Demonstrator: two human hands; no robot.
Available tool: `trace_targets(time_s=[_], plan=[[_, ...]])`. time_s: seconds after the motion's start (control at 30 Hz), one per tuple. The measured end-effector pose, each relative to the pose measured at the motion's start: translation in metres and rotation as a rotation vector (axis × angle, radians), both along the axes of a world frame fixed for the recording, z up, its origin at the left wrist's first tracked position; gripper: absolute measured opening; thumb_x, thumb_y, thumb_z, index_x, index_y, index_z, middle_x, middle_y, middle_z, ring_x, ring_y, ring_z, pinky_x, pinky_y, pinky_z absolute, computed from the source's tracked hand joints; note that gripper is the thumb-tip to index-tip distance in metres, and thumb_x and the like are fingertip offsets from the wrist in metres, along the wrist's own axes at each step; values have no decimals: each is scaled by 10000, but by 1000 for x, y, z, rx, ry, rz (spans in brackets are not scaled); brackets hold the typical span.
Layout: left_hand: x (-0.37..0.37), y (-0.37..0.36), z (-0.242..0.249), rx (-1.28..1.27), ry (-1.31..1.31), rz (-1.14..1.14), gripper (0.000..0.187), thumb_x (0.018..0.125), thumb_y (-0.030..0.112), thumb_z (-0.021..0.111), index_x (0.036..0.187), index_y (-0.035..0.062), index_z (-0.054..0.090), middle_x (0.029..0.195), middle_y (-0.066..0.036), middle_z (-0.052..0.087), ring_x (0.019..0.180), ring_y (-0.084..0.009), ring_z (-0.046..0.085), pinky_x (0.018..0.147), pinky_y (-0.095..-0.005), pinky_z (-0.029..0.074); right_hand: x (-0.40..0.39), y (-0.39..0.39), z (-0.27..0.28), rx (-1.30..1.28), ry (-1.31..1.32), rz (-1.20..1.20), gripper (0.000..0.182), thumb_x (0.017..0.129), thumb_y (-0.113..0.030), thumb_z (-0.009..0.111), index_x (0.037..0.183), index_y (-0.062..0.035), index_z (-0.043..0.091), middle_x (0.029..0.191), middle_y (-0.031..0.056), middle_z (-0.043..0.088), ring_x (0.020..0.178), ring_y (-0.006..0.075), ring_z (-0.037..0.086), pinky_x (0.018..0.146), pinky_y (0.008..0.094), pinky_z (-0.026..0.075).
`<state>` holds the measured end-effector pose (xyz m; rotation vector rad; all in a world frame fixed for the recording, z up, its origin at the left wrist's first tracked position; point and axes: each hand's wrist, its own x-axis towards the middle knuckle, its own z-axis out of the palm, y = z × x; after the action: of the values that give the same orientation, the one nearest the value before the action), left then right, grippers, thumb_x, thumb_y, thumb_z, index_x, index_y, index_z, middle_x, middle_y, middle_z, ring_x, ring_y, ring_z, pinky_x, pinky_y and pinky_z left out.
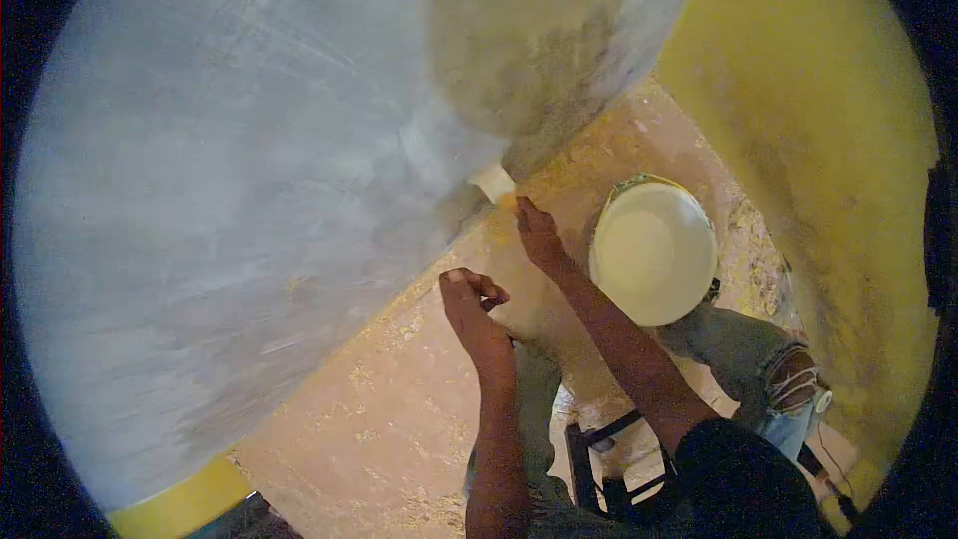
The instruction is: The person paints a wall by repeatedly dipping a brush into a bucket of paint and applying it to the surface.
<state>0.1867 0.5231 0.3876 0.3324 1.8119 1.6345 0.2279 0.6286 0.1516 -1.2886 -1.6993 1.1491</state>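
Observation:
My right hand (539,237) is closed around the orange end of a paintbrush (492,183). Its pale, flared tip overlaps the foot of the grey-white wall (249,190), just above the floor line. Lower and to the left, my left hand (473,301) hovers in front of my knee with fingers loosely curled, a gap beside the thumb and nothing visible in it. To the right of my right forearm is a round bucket (654,255) with whitish contents and a thin handle along its rim.
Yellow flakes and smears dot the pinkish floor (369,389). A yellow wall (818,110) rises on the right. A dark patch (529,40) marks the grey wall above the brush. Below me are a dark stool frame (581,464) and my bent legs, with a cable (836,464) at lower right.

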Motion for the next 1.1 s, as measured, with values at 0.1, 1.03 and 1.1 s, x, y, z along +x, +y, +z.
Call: trace_targets(time_s=[0.1, 1.03, 1.1], plan=[[1, 1, -1, 4, 25, -17, 383, 989, 473, 409, 870, 111, 444, 694, -36, 478, 624, -168, 522, 616, -331, 465, 16, -25, -45, -17, -200, 77, 176, 921, -121, 508, 1017, 13, 569, 729, 243, 575, 681, 410, 599, 626, 455, 471], [-14, -47, -7, -151, 37, -226, 289, 1011, 317, 429, 873, 69, 482, 721, -22, 466, 646, -123, 457, 618, -284, 435, -25, -31, -175, -174, -280, 172, 368, 906, -143, 457, 1247, -36, 550, 1249, 187, 565, 1126, 287, 576, 901, 418, 489], [-9, -46, -14, -150, 1, -235, 288, 1008, 318, 434, 868, 70, 481, 720, -21, 462, 646, -123, 454, 620, -283, 430, -23, -32, -148, -174, -641, 279, 354, 875, -129, 465, 1192, -35, 592, 1232, 201, 572, 1084, 306, 598, 874, 439, 500]])
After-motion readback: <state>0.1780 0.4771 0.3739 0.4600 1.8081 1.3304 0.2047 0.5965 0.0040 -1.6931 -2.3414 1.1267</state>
